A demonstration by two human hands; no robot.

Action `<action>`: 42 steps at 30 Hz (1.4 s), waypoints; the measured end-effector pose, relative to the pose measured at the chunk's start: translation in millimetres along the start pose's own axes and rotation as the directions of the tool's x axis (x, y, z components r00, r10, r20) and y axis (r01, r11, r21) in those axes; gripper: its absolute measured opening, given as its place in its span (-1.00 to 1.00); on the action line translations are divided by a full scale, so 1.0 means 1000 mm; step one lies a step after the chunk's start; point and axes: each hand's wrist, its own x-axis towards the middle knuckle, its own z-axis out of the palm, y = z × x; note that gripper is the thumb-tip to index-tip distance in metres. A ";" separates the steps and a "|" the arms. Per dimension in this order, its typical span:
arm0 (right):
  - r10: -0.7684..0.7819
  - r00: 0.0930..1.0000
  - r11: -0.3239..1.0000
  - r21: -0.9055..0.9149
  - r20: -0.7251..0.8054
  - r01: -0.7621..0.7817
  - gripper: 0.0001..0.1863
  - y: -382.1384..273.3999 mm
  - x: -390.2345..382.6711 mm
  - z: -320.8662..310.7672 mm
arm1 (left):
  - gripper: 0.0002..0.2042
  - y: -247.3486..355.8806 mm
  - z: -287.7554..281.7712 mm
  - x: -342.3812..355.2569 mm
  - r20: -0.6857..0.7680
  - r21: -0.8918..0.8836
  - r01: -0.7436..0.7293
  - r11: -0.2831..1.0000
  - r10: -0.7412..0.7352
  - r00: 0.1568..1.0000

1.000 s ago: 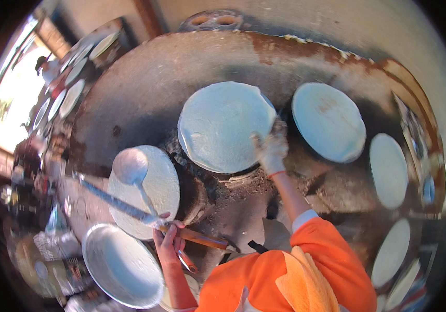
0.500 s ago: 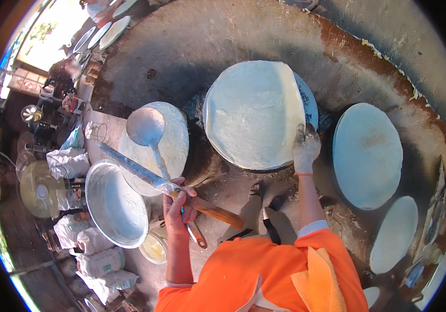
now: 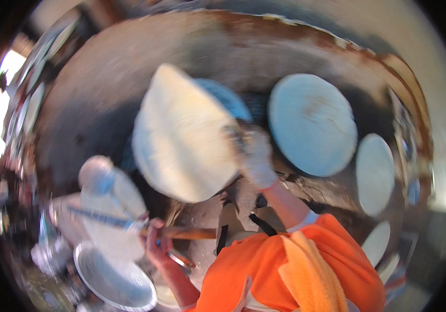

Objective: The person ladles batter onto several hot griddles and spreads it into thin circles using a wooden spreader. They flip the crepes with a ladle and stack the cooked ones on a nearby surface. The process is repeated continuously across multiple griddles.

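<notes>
Here's the left forearm, angled up from the lower edge, and the bare left hand (image 3: 155, 242) is curled round two handles at once: a long straight tool with a grey blade and brown wooden handle (image 3: 192, 233), lying nearly level, and a round-bowled metal ladle (image 3: 96, 174), its bowl over a large pale round disc (image 3: 111, 242). Across to the right hand (image 3: 257, 156), in a white glove with a red-orange cuff: the forearm slants up and leftward from an orange sleeve (image 3: 332, 244), fingers gripping the right edge of a large, thin, cream-white round sheet (image 3: 181, 140).

Now the tricky spots! Far left, it's all smear; the wide white metal basin (image 3: 103, 278) beside the left forearm is blurred too. In the middle, the sheet hides most of a blue-looking round griddle (image 3: 225, 99), whose upper right shows; whether they touch on the left, one can't tell. The gloved fingertips melt into the sheet's edge.

And the sheet itself, in front of the griddle: tilted, peaked at the top, a soft shadow running down it, bluish at left, warm cream elsewhere. Right of it, a blue-white round disc (image 3: 314, 125) wears a brownish smudge.
</notes>
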 end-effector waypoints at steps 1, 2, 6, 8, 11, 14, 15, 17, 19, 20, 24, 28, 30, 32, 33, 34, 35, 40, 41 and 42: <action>-0.013 0.999 1.000 -0.018 0.033 0.013 -0.75 -0.008 0.006 0.001 | -0.65 0.001 -0.001 0.003 0.019 -0.022 -0.022 1.000 0.022 1.000; -0.028 0.997 0.999 -0.041 0.065 0.030 -0.78 -0.018 0.011 0.000 | -0.66 0.000 -0.005 0.003 0.064 -0.050 -0.020 0.999 0.023 0.998; 0.288 0.924 0.835 0.406 0.252 -0.371 -0.73 0.046 -0.011 0.061 | -0.65 -0.003 0.012 -0.005 -0.047 0.075 0.025 0.997 -0.021 0.999; 0.323 0.861 0.900 0.153 0.393 -0.408 -0.77 0.055 -0.015 0.010 | -0.62 0.003 0.040 -0.013 -0.119 0.175 0.105 0.979 -0.085 0.989; 0.259 0.669 0.269 0.614 0.697 -0.743 -0.64 0.107 -0.053 0.022 | -0.63 0.024 0.072 -0.029 -0.022 0.065 0.092 0.994 -0.091 0.996; 0.194 0.887 0.802 0.453 0.419 -0.390 -0.51 0.083 -0.053 0.016 | -0.66 0.037 0.070 -0.038 0.025 -0.012 0.077 0.997 -0.076 0.997; 0.155 0.949 0.945 0.238 0.273 -0.223 -0.48 0.071 -0.049 0.017 | -0.67 0.037 0.066 -0.047 -0.020 -0.012 0.068 0.998 -0.069 0.997; 0.266 0.827 0.897 0.188 0.496 -0.401 -0.48 0.054 -0.051 0.019 | -0.68 0.039 0.059 -0.058 -0.081 -0.030 0.043 0.999 -0.045 0.996; 0.291 0.819 0.931 0.053 0.494 -0.362 -0.54 0.076 -0.045 0.032 | -0.69 0.030 0.059 -0.056 -0.129 -0.047 0.032 0.998 -0.038 0.991; 0.284 0.848 0.919 0.125 0.446 -0.374 -0.57 0.094 -0.038 0.043 | -0.69 0.022 0.061 -0.053 -0.156 -0.048 0.025 0.999 -0.032 0.987; 0.350 0.796 0.386 0.698 0.494 -0.603 -0.68 0.072 0.007 0.033 | -0.70 0.033 0.035 -0.048 -0.172 -0.050 0.007 0.999 -0.015 0.985; 0.294 0.778 0.255 0.739 0.555 -0.624 -0.60 0.039 0.015 -0.030 | -0.71 0.040 0.024 -0.034 -0.124 -0.084 -0.002 0.996 -0.009 0.992; 0.317 0.774 0.361 0.685 0.548 -0.633 -0.64 0.068 -0.013 -0.027 | -0.70 0.033 0.029 -0.026 -0.148 -0.017 0.022 1.000 -0.024 0.989; 0.432 0.758 0.476 0.590 0.489 -0.652 -0.73 0.103 -0.055 -0.027 | -0.68 0.014 0.001 -0.020 -0.097 0.036 0.071 0.997 -0.067 0.993; 0.553 0.667 0.662 0.222 0.499 -0.716 -0.63 0.071 -0.041 -0.030 | -0.68 0.011 0.003 -0.018 -0.149 0.083 0.078 0.994 -0.065 0.987; 0.450 0.777 0.828 0.120 0.440 -0.548 -0.69 0.126 -0.054 -0.002 | -0.69 0.004 -0.004 -0.013 -0.074 0.062 0.057 0.996 -0.053 0.996; 0.420 0.840 0.896 -0.007 0.345 -0.445 -0.74 0.116 -0.036 -0.006 | -0.70 -0.001 0.008 -0.011 -0.015 0.001 0.030 1.000 -0.030 0.999; 0.372 0.899 0.757 0.486 0.231 -0.438 -0.77 0.148 -0.019 -0.113 | -0.70 0.000 0.064 -0.023 0.199 -0.013 0.098 0.995 -0.094 0.976; 0.380 0.897 0.552 0.722 0.227 -0.417 -0.77 0.145 -0.023 -0.141 | -0.70 -0.010 0.077 -0.019 0.177 -0.029 0.110 0.993 -0.103 0.979; 0.440 0.867 0.172 0.926 0.234 -0.337 -0.76 0.180 -0.034 -0.169 | -0.70 -0.017 0.094 -0.024 0.156 -0.042 0.122 0.992 -0.114 0.981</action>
